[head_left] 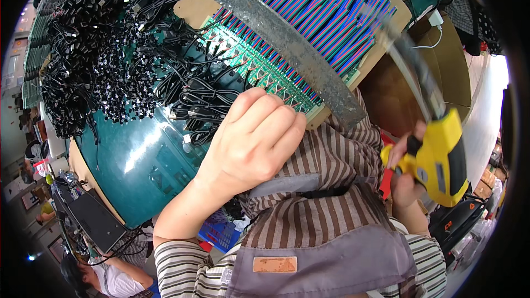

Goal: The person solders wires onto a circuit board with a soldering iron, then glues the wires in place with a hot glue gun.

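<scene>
Grip: right hand [404, 187] wrapped round the handle of a yellow-and-black tool [441, 157]; left hand [254, 138] curled in a fist at the boards' near edge (whether it pinches anything, I cannot tell).
Cardboard box [455, 74]: open, behind the tool; contents too dim to read.
Blue basket [222, 236]: low, beside the left forearm, partly hidden.
Tool: upright at right, bulky-bodied, its long metal front blurred.
Circuit boards [270, 84]: green, rowed, under striped wires [326, 8] and a dark, mottled metal bar [287, 41].

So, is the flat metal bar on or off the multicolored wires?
On: the flat metal bar lies slantwise across the multicolored wires, which show along both its sides.
</scene>
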Motion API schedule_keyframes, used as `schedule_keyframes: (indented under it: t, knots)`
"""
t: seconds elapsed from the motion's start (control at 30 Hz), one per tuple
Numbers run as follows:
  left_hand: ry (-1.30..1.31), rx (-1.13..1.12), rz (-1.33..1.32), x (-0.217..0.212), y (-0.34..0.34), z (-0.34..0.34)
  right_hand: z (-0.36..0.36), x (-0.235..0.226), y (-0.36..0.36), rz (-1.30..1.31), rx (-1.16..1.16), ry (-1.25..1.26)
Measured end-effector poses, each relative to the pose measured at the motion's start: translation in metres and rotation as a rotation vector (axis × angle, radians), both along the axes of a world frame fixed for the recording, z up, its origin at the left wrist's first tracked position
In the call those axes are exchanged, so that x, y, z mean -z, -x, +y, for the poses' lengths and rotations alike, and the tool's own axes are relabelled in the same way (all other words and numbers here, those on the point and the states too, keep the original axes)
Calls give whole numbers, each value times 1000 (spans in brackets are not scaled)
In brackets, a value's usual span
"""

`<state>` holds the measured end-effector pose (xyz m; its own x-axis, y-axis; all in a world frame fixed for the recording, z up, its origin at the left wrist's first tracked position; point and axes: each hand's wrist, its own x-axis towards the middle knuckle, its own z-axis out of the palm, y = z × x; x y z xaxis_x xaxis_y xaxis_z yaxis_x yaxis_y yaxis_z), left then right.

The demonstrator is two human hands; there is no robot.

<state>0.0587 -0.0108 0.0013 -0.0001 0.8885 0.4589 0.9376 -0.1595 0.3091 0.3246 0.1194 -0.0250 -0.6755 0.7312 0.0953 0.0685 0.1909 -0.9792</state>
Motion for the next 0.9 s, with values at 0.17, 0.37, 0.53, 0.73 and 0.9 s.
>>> schedule_keyframes:
  t: [0.17,0.37,0.53,0.73,0.9]
  knots:
    - [61,26,85,-7,-2,-7,23,-20,75,-45,-83,-352]
    - [106,92,180,-13,2,-15,22,-35,130,-92,-78,-615]
    - [49,-120,-123,-15,32,-16,18,-32,138,-135,-50,-802]
    - [87,-641,-112,-13,72,1,25,-26,138,-53,-71,-852]
    - [134,-650,-237,-11,78,2,27,-25,132,-49,-84,-766]
